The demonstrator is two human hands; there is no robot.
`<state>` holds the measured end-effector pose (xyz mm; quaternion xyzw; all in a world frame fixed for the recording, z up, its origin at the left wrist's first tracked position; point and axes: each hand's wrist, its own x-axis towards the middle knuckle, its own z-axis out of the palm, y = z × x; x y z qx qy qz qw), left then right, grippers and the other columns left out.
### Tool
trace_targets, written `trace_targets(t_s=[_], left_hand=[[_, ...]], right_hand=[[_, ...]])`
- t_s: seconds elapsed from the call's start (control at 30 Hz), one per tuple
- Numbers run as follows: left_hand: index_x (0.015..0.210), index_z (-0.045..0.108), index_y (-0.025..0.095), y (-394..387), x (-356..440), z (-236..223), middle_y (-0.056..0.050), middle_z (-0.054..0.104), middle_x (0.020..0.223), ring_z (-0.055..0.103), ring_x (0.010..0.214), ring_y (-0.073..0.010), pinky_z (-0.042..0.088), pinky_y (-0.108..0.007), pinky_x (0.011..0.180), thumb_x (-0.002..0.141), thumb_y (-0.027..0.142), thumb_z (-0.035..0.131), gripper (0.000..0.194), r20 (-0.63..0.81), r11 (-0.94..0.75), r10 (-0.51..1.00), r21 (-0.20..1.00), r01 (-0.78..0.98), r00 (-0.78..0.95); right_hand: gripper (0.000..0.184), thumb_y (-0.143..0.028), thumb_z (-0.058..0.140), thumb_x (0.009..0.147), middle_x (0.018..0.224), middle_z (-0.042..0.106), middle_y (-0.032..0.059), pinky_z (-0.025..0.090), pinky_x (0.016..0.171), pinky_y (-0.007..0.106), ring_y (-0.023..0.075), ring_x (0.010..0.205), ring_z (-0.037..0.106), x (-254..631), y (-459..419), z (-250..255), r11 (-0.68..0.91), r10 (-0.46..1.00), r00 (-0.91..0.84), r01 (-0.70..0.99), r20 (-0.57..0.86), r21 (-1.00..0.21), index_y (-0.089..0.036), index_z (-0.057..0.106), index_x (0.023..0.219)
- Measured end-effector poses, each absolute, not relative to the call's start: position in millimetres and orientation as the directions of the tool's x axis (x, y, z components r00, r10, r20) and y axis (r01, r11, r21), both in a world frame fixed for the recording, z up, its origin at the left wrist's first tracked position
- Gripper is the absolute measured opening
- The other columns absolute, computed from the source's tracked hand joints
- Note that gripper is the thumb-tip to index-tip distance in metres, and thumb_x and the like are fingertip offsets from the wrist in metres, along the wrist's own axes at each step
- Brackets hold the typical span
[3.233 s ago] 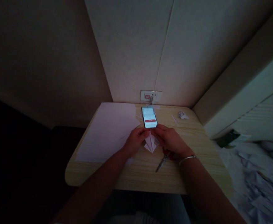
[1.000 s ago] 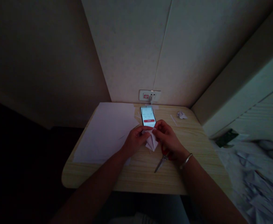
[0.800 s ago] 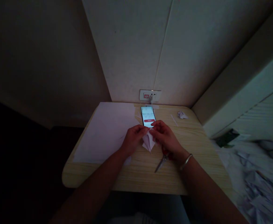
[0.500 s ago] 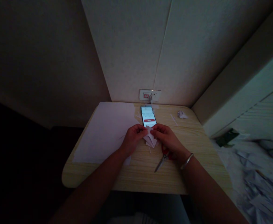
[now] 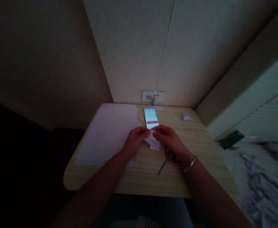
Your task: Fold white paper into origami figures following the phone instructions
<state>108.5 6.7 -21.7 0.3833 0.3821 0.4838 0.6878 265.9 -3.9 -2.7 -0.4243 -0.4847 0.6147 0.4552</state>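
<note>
Between my two hands is a small folded piece of white paper [image 5: 154,144], its creased flaps hanging below the fingertips. My left hand [image 5: 135,140] pinches its upper left side with thumb and forefinger. On the upper right side, my right hand [image 5: 168,138] pinches it too. Just beyond the fingertips lies a lit phone [image 5: 151,119], its lower end partly hidden by my hands. Red-handled scissors [image 5: 164,165] rest on the table under my right hand, blades toward me, and the hand covers part of the handles.
Large white paper sheets [image 5: 107,133] cover the left of the wooden table [image 5: 153,183]. A folded paper piece [image 5: 185,116] and a thin paper strip [image 5: 177,122] lie at the back right. A wall socket [image 5: 152,96] holds a plug. Papers [image 5: 267,196] are heaped at right.
The folded paper has changed shape between my fingers: its pointed top has gone down and its flaps spread wider at the left. Both hands stay nearly in place.
</note>
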Motion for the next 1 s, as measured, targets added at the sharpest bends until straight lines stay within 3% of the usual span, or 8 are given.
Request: trace_targets(t_s=[0.2, 0.4, 0.63, 0.77, 1.0], left_hand=[[0.071, 0.062, 0.014, 5.6, 108.7, -19.8, 0.002, 0.064, 0.068, 0.055, 0.061, -0.0094, 0.040, -0.024, 0.063, 0.057, 0.021, 0.076, 0.021, -0.188, 0.279, 0.945, 0.892, -0.355, 0.269], [0.068, 0.058, 0.015, 5.5, 108.7, -21.4, 0.004, 0.059, 0.064, 0.051, 0.059, -0.0075, 0.038, -0.021, 0.059, 0.059, 0.020, 0.075, 0.019, -0.127, 0.201, 0.960, 0.932, -0.302, 0.248], [0.071, 0.061, 0.016, 6.9, 109.2, -23.0, 0.003, 0.061, 0.067, 0.053, 0.062, -0.0089, 0.041, -0.022, 0.062, 0.062, 0.025, 0.074, 0.019, -0.047, 0.090, 0.986, 0.959, -0.270, 0.160], [0.083, 0.065, 0.016, 5.2, 108.6, -23.0, -0.001, 0.065, 0.078, 0.058, 0.069, -0.0115, 0.045, -0.026, 0.069, 0.066, 0.028, 0.072, 0.022, -0.027, 0.105, 0.964, 0.954, -0.282, 0.266], [0.086, 0.067, 0.016, 3.2, 109.0, -21.7, -0.001, 0.066, 0.081, 0.059, 0.072, -0.0104, 0.046, -0.024, 0.070, 0.062, 0.017, 0.073, 0.024, -0.010, 0.097, 0.960, 0.948, -0.303, 0.279]], right_hand=[[0.020, -0.029, 0.070, 0.070, 0.074, 0.063, -0.0012, 0.039, 0.056, 0.023, 0.0102, 0.061, 0.053, 267.1, -3.2, -5.5, -0.110, 0.967, -0.245, -0.141, -0.073, -0.984, -0.019, 0.066, 0.087], [0.019, -0.027, 0.070, 0.069, 0.070, 0.062, -0.0022, 0.034, 0.051, 0.022, 0.0077, 0.055, 0.048, 267.1, -2.3, -6.7, -0.098, 0.972, -0.221, -0.101, -0.074, -0.990, -0.017, 0.066, 0.085], [0.030, -0.023, 0.072, 0.066, 0.073, 0.062, -0.0031, 0.040, 0.056, 0.022, 0.0096, 0.061, 0.053, 266.3, -0.1, -9.7, -0.090, 0.956, -0.290, -0.132, -0.049, -0.987, -0.020, 0.064, 0.095], [0.030, -0.026, 0.072, 0.067, 0.070, 0.061, -0.0029, 0.042, 0.053, 0.023, 0.0102, 0.057, 0.055, 268.0, 0.4, -11.5, -0.101, 0.984, -0.166, -0.218, -0.065, -0.971, -0.021, 0.062, 0.094], [0.034, -0.022, 0.073, 0.064, 0.068, 0.062, -0.0037, 0.041, 0.049, 0.020, 0.0086, 0.053, 0.054, 270.7, 1.5, -11.8, -0.157, 0.975, -0.196, -0.273, -0.105, -0.949, -0.021, 0.063, 0.096]])
